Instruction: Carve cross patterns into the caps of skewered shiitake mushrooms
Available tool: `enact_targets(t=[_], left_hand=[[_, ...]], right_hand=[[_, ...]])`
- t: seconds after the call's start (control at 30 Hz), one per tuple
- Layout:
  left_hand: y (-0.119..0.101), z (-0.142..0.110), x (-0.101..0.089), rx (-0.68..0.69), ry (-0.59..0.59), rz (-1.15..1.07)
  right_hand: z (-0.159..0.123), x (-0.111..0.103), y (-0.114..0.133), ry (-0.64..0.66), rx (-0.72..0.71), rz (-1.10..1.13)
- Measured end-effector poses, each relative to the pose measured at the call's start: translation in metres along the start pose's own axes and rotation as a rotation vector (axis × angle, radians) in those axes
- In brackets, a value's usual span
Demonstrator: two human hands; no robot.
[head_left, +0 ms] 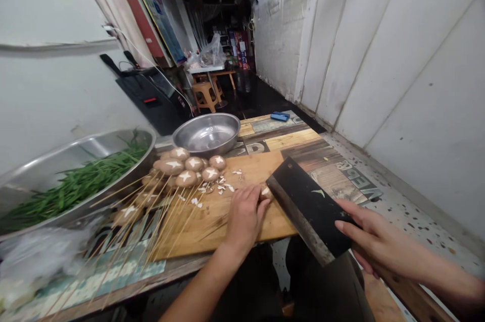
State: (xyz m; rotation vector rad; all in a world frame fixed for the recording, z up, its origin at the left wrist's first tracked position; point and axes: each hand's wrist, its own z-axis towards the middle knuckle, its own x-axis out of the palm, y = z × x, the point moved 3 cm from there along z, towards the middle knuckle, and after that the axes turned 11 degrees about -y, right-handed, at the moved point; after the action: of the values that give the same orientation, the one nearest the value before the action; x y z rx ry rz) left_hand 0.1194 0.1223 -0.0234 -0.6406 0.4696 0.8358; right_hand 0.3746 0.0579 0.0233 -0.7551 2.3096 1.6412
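Observation:
My left hand (247, 215) rests on the wooden cutting board (261, 165), its fingers closed around a brown mushroom (265, 192) that shows a pale cut on its cap. My right hand (373, 238) grips a cleaver (310, 206) by its handle. The wide dark blade is tilted, with its far corner close to the held mushroom; whether they touch I cannot tell. Left of my left hand lies a pile of skewered mushrooms (185, 165) with white crosses cut in their caps. Thin wooden skewers (161, 226) fan out from them toward me. Small mushroom trimmings (222, 185) are scattered on the board.
A large metal basin (149, 143) of green vegetables (87, 180) stands at the left, with a clear plastic bag (45, 256) in front. Behind the mushrooms is a metal bowl (208, 132). A blue object (280, 116) lies at the table's far end. A white wall runs along the right.

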Motion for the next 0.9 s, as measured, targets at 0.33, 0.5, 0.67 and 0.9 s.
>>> enact_targets(t=[0.33, 0.5, 0.67, 0.9], left_hand=[[0.004, -0.009, 0.003, -0.019, -0.08, -0.06], [0.005, -0.009, 0.003, -0.029, -0.093, -0.075], [0.007, -0.008, 0.002, -0.015, -0.108, -0.077], [0.008, -0.008, 0.001, -0.019, -0.1, -0.088]], right_hand=[[0.007, -0.004, 0.002, 0.026, -0.009, -0.02], [0.016, -0.012, -0.003, 0.082, -0.002, 0.026], [0.025, -0.019, -0.01, 0.145, 0.037, 0.122], [0.041, -0.017, 0.008, 0.2, 0.04, 0.162]])
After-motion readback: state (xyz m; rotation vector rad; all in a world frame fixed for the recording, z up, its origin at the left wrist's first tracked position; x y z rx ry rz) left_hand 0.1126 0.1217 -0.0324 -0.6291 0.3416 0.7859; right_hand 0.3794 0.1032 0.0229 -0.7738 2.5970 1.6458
